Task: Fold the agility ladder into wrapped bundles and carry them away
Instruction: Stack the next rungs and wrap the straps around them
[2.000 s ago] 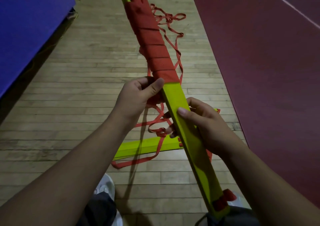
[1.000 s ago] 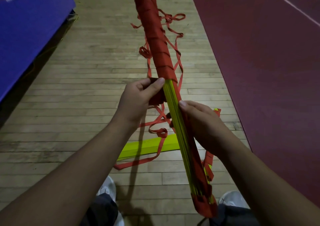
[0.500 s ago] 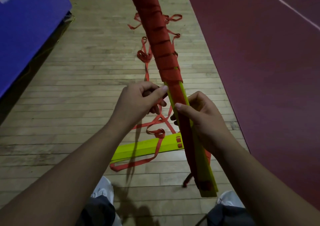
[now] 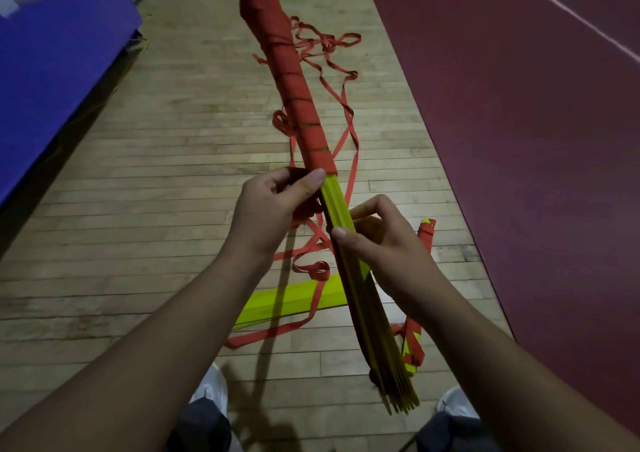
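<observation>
The rung bundle [image 4: 298,105] runs lengthwise away from the person, with its near end low by the shoes and its far end raised beyond both hands. Its red wrap stops at the left hand [image 4: 270,209], which grips there, thumb on the wrap's edge. The right hand [image 4: 388,250] clasps the bare yellow slats just nearer the body. Loose strap [image 4: 349,129] trails floorward beyond the hands. Half a second ago the strap-covered flat faced up; now the slat edges do.
</observation>
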Demonstrator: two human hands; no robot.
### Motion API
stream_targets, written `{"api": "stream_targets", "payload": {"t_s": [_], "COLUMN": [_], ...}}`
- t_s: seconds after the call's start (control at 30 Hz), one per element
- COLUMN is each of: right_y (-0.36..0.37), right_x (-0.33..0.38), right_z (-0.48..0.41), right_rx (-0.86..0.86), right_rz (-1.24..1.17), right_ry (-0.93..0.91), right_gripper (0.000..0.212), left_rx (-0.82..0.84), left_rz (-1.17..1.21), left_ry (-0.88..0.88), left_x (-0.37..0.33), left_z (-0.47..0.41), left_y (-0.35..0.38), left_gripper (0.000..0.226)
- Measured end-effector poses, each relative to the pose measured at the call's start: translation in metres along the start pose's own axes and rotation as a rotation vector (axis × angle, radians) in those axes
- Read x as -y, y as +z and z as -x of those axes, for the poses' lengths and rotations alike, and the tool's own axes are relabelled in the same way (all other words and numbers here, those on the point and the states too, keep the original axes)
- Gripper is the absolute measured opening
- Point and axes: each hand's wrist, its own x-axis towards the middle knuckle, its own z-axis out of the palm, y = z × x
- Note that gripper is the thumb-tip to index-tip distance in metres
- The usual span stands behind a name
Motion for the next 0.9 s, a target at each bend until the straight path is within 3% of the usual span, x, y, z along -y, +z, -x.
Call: {"api": "stream_targets", "payload": {"t_s": [0.13,0.53,0.67,0.9], "right_y": [-0.007,-0.014,-0.010,-0.007], "right_x": [-0.002,0.009,0.006,-0.002], "right_z": [-0.006,0.001,0.002,-0.004], "right_rx": [0.083,0.229,0.158,-0.107], "right_rz": [-0.018,-0.196,-0.303,0.137], "right_ry": [0.107,0.019,-0.033,-0.110], "right_gripper": [0.034,0.036,0.022,0.024], "left_rx": [0.045,0.172,0.155,0.083], "left_rz": [0.061,0.054,-0.189,-0.236], "left_ry": [-0.025,0.015,0.007,0.083], "left_x": [0.001,-0.003,-0.008,-0.007], "left_z": [-0.005,-0.004,-0.004,0.003], "left_y": [-0.006,-0.017,-0.016,-0.006], "left_gripper": [0.020,0.026,0.039,0.032]}}
